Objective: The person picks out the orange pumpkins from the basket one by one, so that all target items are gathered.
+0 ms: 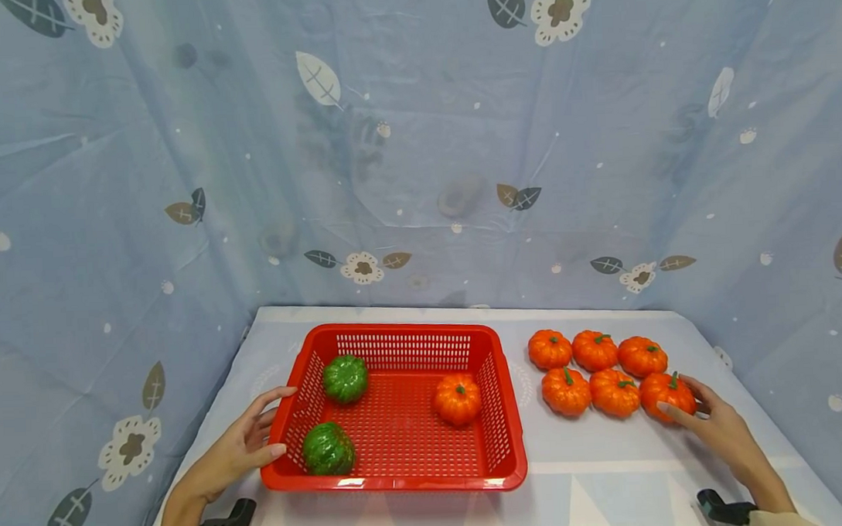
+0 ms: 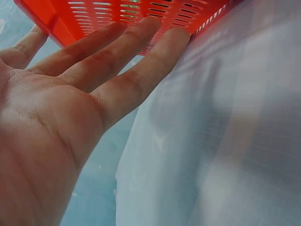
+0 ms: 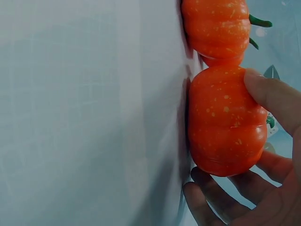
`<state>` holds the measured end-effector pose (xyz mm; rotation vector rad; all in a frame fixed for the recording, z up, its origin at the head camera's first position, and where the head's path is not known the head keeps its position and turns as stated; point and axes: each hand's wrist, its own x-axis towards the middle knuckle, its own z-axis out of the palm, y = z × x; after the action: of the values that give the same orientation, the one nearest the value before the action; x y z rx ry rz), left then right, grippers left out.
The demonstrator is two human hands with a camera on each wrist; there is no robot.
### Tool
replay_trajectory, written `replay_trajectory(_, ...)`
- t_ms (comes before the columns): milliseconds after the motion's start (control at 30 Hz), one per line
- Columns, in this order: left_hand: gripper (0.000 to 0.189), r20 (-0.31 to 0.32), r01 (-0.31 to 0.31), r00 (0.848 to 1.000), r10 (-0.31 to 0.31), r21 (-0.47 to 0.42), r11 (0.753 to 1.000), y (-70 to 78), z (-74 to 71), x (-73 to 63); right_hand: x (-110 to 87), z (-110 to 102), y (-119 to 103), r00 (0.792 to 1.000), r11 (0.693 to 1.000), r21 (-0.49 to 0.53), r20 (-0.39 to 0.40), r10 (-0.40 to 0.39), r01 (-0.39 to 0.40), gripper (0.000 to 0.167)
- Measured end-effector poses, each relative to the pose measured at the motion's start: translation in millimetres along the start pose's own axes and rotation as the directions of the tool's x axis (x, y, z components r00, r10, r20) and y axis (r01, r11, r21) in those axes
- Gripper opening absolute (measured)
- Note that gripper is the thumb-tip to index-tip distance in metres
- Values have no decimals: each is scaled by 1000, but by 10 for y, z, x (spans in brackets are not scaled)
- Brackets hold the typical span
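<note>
A red plastic basket (image 1: 401,484) holds two green pumpkins (image 1: 345,379) on its left side and one orange pumpkin (image 1: 457,399) on its right. My left hand (image 1: 235,444) touches the basket's left side. In the left wrist view its fingers (image 2: 136,77) reach out fairly straight against the slotted wall. On the right, my right hand (image 1: 722,430) holds the front-right orange pumpkin (image 1: 665,396) of a small group. The right wrist view shows the thumb (image 3: 270,92) on top of this pumpkin and the other fingers curled about its side. It sits on the table against its neighbour.
Several more orange pumpkins (image 1: 595,350) stand close together in two rows to the right of the basket. A pale patterned cloth covers the table (image 1: 574,459). Blue printed curtains (image 1: 417,155) hang behind and along both sides.
</note>
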<state>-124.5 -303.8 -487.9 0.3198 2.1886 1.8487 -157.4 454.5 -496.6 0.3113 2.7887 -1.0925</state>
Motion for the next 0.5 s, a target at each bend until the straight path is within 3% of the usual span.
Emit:
replay_trajectory(133, 82, -12, 3, 1000, -3, 1, 1000, 0, 3, 6, -22, -25, -39, 999, 1000, -31, -41, -5, 3, 103)
replay_trajectory(267, 80, -2, -27, 1000, 27, 6, 1000, -11, -3, 19, -74, -55, -124, 989, 999, -36, -150, -17, 12, 94)
replay_trajectory(367, 80, 5, -42, 999, 42, 3, 999, -17, -8, 18, -101, -52, -208, 971, 998, -20, -232, -57, 54, 85)
replay_trajectory(500, 79, 2, -45, 999, 45, 5, 999, -21, -7, 7, -122, -48, -368, 953, 990, -42, -270, -140, 134, 79)
